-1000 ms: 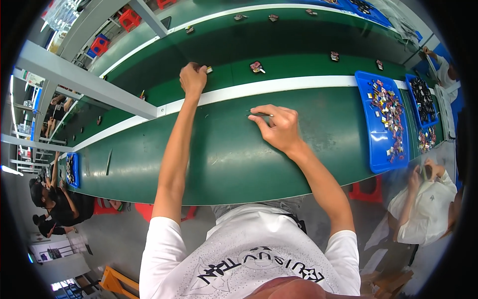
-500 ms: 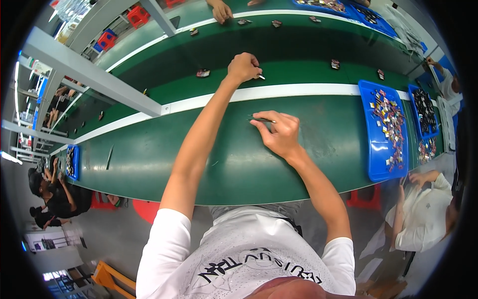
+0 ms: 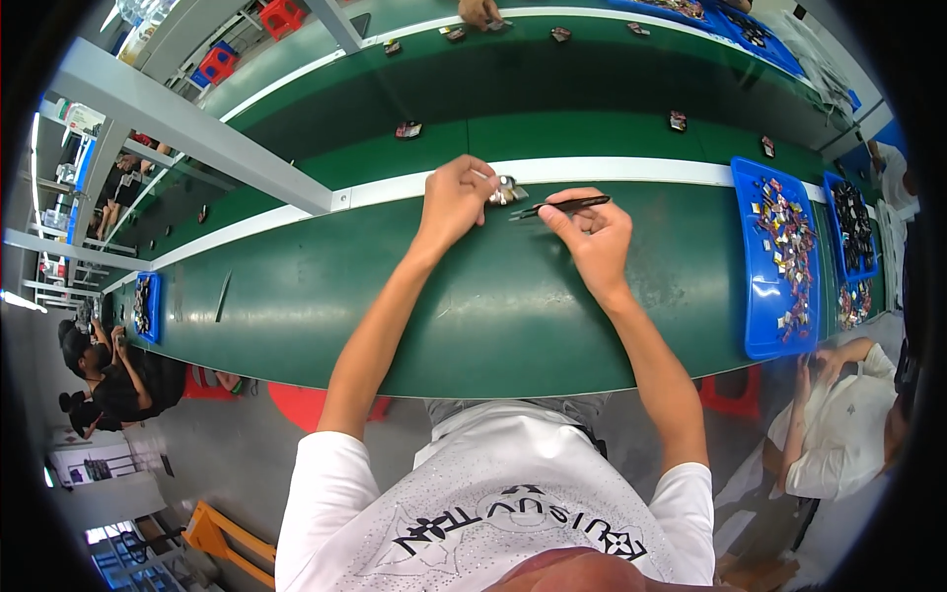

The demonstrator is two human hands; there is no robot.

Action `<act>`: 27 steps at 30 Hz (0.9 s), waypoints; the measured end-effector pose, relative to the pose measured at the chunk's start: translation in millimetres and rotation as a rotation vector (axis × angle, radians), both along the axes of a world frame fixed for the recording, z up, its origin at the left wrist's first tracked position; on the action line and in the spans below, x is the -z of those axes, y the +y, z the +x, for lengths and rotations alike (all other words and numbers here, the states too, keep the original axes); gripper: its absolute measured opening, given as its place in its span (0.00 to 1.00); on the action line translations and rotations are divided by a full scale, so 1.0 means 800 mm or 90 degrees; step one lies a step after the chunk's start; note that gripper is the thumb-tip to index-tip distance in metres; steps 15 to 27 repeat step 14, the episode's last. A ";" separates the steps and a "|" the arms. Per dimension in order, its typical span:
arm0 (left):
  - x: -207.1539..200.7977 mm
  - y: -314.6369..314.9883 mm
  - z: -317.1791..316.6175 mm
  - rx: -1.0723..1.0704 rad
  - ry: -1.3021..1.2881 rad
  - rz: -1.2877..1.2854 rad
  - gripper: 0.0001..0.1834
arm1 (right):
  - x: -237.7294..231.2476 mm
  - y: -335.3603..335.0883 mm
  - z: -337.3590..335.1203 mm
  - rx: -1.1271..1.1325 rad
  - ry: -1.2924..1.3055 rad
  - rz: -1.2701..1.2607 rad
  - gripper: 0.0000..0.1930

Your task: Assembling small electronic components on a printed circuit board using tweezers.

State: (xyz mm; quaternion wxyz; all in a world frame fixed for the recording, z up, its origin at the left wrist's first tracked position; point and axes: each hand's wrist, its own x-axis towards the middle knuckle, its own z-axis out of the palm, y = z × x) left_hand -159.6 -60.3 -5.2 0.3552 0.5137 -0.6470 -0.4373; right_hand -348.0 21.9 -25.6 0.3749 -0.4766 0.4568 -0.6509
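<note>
Over the white rail, my left hand (image 3: pixel 456 205) is closed, its thumb and fingers pinching a small black and silver part (image 3: pixel 507 190) with shiny pieces on it. What exactly the part is, I cannot make out. Just to the right, my right hand (image 3: pixel 600 237) is closed around black tweezers (image 3: pixel 577 204). Their thin tips point left, close below the held part; whether they touch it, I cannot tell. Both hands are above the far side of the green worktable (image 3: pixel 493 306).
At right stand a blue tray (image 3: pixel 755 326) of small colourful pieces and a blue tray (image 3: pixel 870 268) of black parts. Another thin tool (image 3: pixel 224 296) lies at left. Small parts, such as one black-red part (image 3: pixel 407 130), sit on the belt beyond the white rail (image 3: pixel 631 170). A grey post (image 3: pixel 227 148) slants in from the left.
My left hand has drawn back from the belt toward me, now with the small part in its fingers. My right hand has moved up and rightward with the tweezers. The belt's parts have shifted slightly.
</note>
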 end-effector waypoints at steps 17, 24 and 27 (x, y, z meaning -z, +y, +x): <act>0.031 0.072 0.011 -0.028 0.159 0.026 0.08 | 0.016 0.003 0.010 -0.062 0.072 0.086 0.07; 0.031 0.072 0.011 -0.028 0.159 0.026 0.08 | 0.016 0.003 0.010 -0.062 0.072 0.086 0.07; 0.031 0.072 0.011 -0.028 0.159 0.026 0.08 | 0.016 0.003 0.010 -0.062 0.072 0.086 0.07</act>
